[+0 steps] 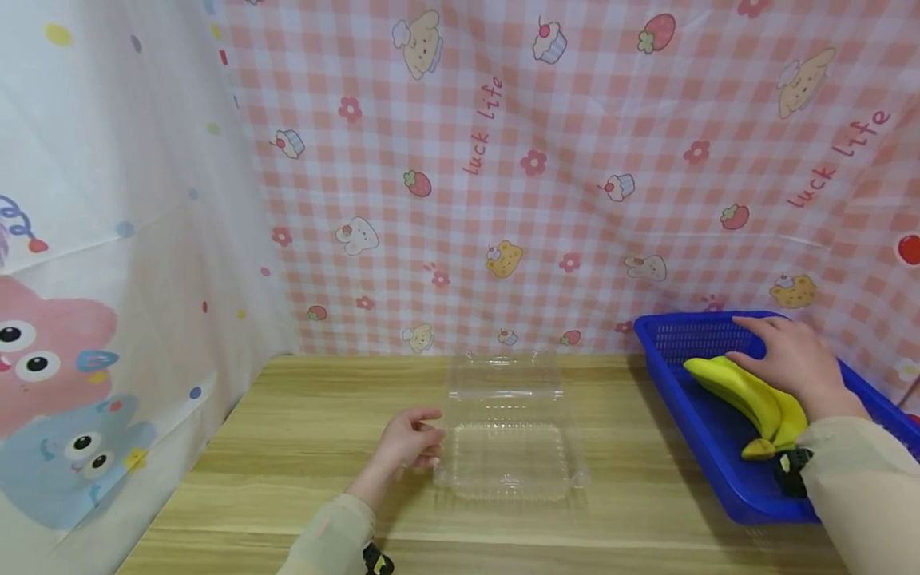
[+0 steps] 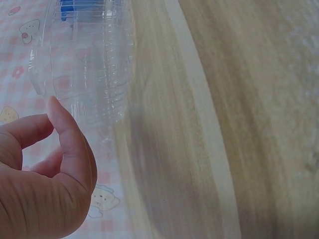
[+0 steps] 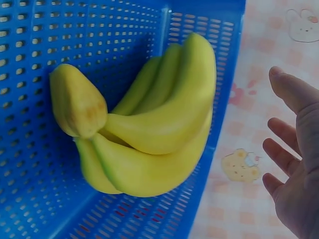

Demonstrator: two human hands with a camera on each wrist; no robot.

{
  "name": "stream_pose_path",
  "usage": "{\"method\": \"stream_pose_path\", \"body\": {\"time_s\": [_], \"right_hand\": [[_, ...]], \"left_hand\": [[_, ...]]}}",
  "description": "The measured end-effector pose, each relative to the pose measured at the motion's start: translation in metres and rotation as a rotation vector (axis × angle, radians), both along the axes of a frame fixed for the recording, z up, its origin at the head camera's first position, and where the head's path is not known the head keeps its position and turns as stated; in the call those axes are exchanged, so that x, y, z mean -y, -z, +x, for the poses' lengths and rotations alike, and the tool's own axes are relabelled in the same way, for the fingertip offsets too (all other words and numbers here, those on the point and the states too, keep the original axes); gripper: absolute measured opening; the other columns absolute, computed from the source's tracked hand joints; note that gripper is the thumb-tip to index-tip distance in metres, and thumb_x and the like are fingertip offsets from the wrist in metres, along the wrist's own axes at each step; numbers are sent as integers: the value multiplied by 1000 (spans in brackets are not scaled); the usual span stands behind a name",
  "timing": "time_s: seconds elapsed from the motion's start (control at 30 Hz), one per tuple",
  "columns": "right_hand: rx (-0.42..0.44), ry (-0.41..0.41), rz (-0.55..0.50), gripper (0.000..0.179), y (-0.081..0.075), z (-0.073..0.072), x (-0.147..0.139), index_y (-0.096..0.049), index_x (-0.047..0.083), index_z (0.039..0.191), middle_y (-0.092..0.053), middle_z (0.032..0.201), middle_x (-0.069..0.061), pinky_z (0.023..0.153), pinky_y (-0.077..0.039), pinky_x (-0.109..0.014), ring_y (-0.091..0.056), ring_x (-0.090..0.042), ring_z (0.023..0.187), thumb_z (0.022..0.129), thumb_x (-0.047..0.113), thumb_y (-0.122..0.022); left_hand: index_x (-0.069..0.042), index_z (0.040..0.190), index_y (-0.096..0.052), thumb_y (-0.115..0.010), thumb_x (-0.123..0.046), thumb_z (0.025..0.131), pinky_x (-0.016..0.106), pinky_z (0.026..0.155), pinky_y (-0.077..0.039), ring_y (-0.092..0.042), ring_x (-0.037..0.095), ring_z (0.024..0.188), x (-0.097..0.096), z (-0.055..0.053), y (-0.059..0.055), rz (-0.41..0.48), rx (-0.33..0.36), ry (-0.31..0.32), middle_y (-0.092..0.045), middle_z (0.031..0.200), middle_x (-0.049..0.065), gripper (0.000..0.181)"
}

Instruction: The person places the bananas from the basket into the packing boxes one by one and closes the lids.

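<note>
Nearest, cut off by the bottom of the head view, a pale left sleeve [image 1: 327,539] with a small black device [image 1: 377,559] at the cuff. Beyond it, just beside the left side of a clear plastic container [image 1: 510,463] mid-tabletop [image 1: 302,455], a left hand [image 1: 410,441], fingers loosely bent, thumb and forefinger close together, nothing visibly in hold; contact with the container impossible to tell. Lid folded back toward the tabletop's back edge, hard to make out against wood and cloth. Toward the tabletop's back right, a blue basket [image 1: 700,439], front right corner hidden behind the right sleeve [image 1: 862,479]. Inside, a bunch of yellow bananas [image 1: 755,395], stem end toward the basket's front, right side partly covered. Above, a right hand [image 1: 794,363], spread, thumb apart from fingers, holding nothing. Farthest, past the tabletop's back edge, a pink checked cloth [image 1: 460,216], top cut off.
</note>
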State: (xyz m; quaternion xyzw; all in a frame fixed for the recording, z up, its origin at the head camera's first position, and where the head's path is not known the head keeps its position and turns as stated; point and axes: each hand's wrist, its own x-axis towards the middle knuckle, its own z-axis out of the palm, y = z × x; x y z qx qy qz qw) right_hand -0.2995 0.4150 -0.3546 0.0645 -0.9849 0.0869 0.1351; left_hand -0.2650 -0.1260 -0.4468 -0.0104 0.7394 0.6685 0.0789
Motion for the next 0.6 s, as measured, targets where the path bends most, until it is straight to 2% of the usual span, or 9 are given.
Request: {"method": "stream_pose_path", "body": {"time_s": [0.33, 0.6], "right_hand": [[40, -7, 24, 76, 21, -8, -5, -44, 1, 144, -37, 137, -38, 90, -32, -79, -33, -63, 117, 91, 52, -66], [95, -2, -10, 82, 33, -8, -10, -41, 1, 145, -35, 137, -39, 89, -30, -80, -31, -64, 116, 88, 53, -68]], "left_hand": [[13, 131, -51, -63, 8, 90, 21, 50, -55, -55, 16, 62, 0, 0, 2, -5, 1, -5, -54, 84, 8, 43], [14, 131, -50, -62, 9, 90, 21, 50, -55, -55, 16, 62, 0, 1, 2, 3, -10, -4, -55, 84, 8, 43]]}}
